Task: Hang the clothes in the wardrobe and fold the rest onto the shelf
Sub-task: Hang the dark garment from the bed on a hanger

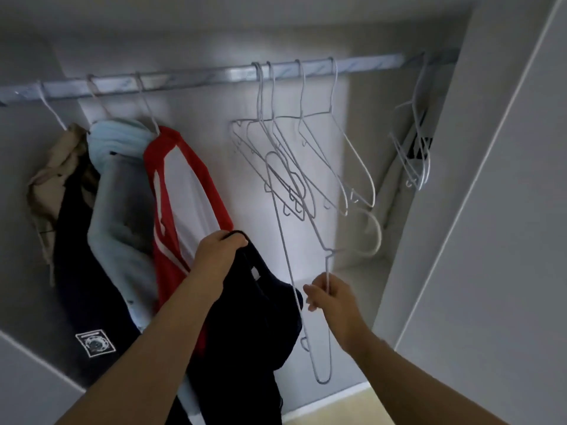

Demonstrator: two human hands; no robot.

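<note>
Your left hand (221,253) grips the dark garment (254,326) — fingers curled over its top edge. Your right hand (329,297) pinches the wire hanger (282,228) by its neck.

One rail (199,75) carries three loaded hangers (148,108), four bare hangers (299,185) in the middle, and a right bunch (425,167) too tangled to count. Two hands are up: the left hand (219,256) grips one dark garment (254,317), and the right hand (331,297) pinches one loose hanger (327,268).
</note>
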